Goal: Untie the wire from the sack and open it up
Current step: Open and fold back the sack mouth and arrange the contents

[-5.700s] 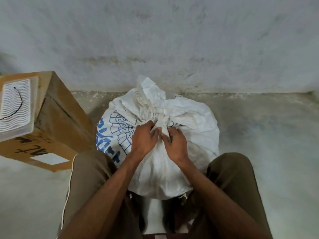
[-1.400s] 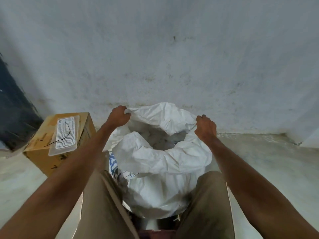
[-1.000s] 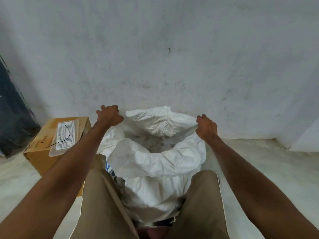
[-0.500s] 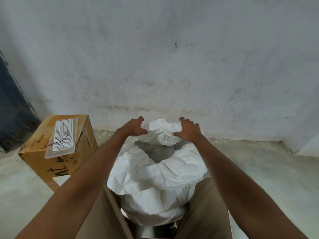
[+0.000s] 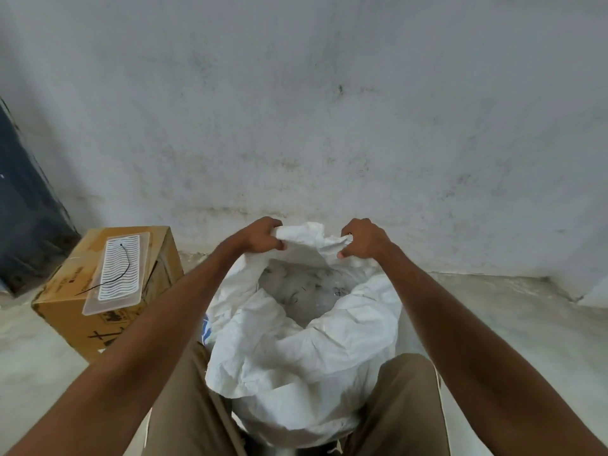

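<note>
Both hands up at the far rim of the sack [image 5: 306, 366], mouth is open. Left hand [image 5: 261, 237] fisted on the far-left part of the rim, fingers curled over the fabric edge. Right hand [image 5: 363, 240] fisted on the far-right part of the same rim, thumb tip showing below the bunched cloth. Hands near each other but not touching, a raised fold of white fabric between them.

Sack sits directly below and nearer than the hands, wedged between the person's knees, khaki trousers [image 5: 399, 409] either side. Near rim slumps outward in loose folds under the forearms. Inside, below the hands: grey-white contents with small dark flecks, can't tell what they are. Bit of blue print on the sack wall under the left forearm.

Wire [image 5: 113, 278]: thin black strand, well off to the left of the left hand, lying across a clear plastic tray [image 5: 120, 271] with a white wavy-line insert. Tray rests on top of a cardboard box [image 5: 82, 320] on the floor [image 5: 510, 311], just left of the left forearm.

Beyond the hands: stained white wall [image 5: 312, 110]. Dark panel [image 5: 23, 209] at far left, past the box.
</note>
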Demonstrator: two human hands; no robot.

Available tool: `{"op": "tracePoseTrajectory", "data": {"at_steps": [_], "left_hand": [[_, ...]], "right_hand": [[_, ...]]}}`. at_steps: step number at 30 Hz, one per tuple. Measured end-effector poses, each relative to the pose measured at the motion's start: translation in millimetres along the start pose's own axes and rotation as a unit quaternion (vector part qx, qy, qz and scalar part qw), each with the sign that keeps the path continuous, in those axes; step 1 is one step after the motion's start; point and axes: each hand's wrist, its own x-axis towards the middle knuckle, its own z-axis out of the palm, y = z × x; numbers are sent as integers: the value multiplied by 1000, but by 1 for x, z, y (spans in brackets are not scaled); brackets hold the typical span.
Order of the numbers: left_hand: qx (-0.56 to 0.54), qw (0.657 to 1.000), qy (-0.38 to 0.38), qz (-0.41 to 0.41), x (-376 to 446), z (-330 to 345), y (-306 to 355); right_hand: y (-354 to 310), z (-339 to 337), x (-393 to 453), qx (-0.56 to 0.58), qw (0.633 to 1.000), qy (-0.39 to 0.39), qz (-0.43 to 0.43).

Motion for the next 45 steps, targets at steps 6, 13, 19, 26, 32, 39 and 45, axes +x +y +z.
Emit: {"op": "tracePoseTrajectory", "data": {"at_steps": [6,13,19,26,32,39,45], "left_hand": [[25,999,2,23,-11,-28,39],[83,992,49,76,-42,-32,42],[150,971,142,124,-58,-35,50],[108,979,144,100,-42,-33,41],[26,984,156,79,-31,-37,41],[47,990,84,104,-12,-30,47],[45,972,185,136,25,-32,50]], "right_hand": [[-4,-37,-26,-28,999,25,-25],[4,-46,-65,82,994,-20,-65],[-1,-68,-74,90,990,23,-103],[-15,-71,-53,82,984,113,-107],[-19,-47,-42,78,984,141,-74],[-13,-52,-21,-3,986,131,-101],[-31,-46,2,23,987,157,-36]]}}
